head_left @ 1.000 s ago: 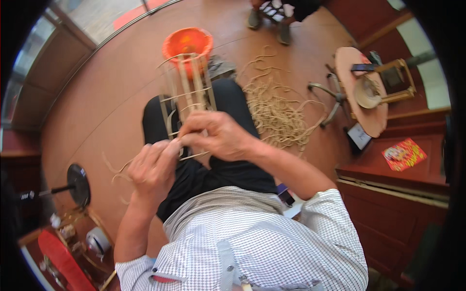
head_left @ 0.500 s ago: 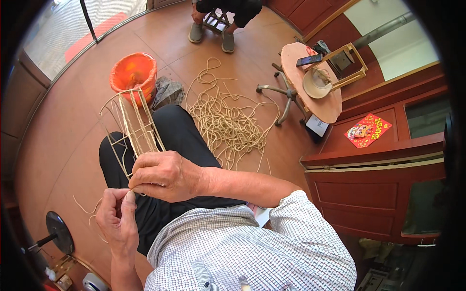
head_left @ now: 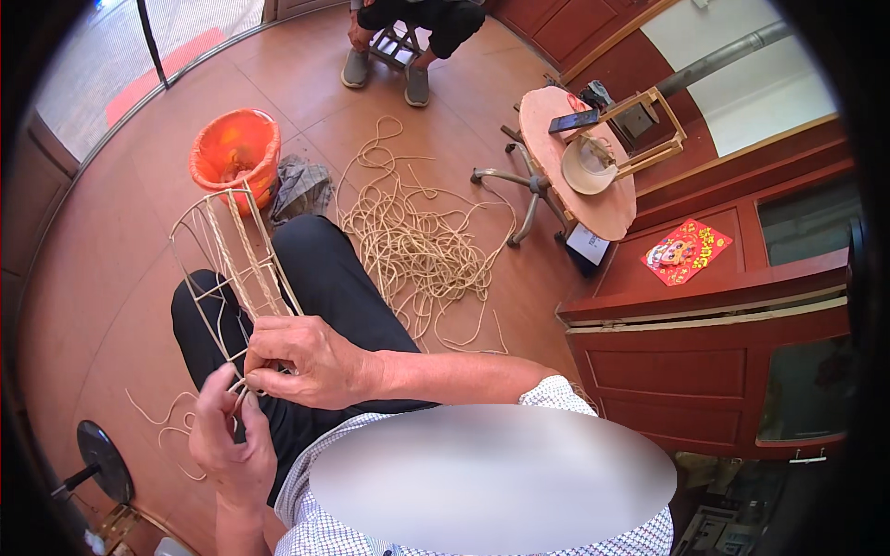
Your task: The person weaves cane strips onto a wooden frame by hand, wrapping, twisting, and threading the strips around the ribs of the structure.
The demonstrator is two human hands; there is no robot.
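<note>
A long, open frame of thin pale rods [head_left: 257, 269], with twisted cord along part of it, leans out over my knees. My right hand [head_left: 315, 363] is closed around its near end, thumb and fingers pressed together there. Just to the left, my left hand [head_left: 232, 435] has its forefinger and thumb curled at the same end, about a thin pale cord [head_left: 239, 382]. The exact pinch is partly hidden by the fingers. Loose cord [head_left: 167, 429] trails on the floor beside my left hand.
A tangled heap of cord [head_left: 417, 250] lies beyond my right knee. An orange bucket [head_left: 206, 176] stands ahead, beside a dark crumpled bag [head_left: 301, 190]. At right, a round table [head_left: 603, 208] holds a phone and a bowl-shaped thing. Another person's shoes [head_left: 417, 85] are at the far side.
The view has shifted slightly. My left forefinger and thumb have moved farther apart around the near end of the frame, while my right hand keeps its hold.
</note>
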